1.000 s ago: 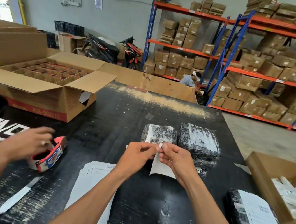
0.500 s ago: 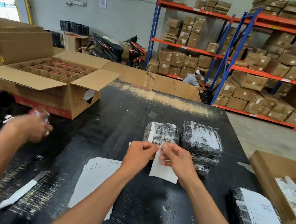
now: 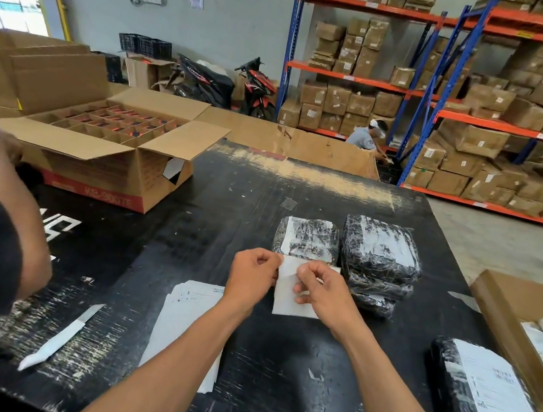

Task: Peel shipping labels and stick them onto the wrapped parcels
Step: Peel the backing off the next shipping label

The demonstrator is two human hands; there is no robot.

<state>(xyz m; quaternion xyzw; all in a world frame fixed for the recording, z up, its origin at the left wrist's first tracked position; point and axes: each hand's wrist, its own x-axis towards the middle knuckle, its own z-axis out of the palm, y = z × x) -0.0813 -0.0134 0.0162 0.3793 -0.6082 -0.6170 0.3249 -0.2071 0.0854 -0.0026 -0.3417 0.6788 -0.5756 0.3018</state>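
Left hand: the left hand [image 3: 253,278] pinches the label [image 3: 289,298] at its top left corner, steadying the sheet
Right hand: the right hand [image 3: 319,293] pinches the top edge just beside it, likely to work the backing loose
Label: held up over the table [image 3: 229,200], just near of the parcels [image 3: 353,254], so it is close to where it goes
Spare labels: a stack [image 3: 186,315] lies to the left, within reach
Done parcel: a labelled one [image 3: 490,397] set apart, near right

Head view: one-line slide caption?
Both hands pinch a shipping label above the black table, near wrapped parcels.
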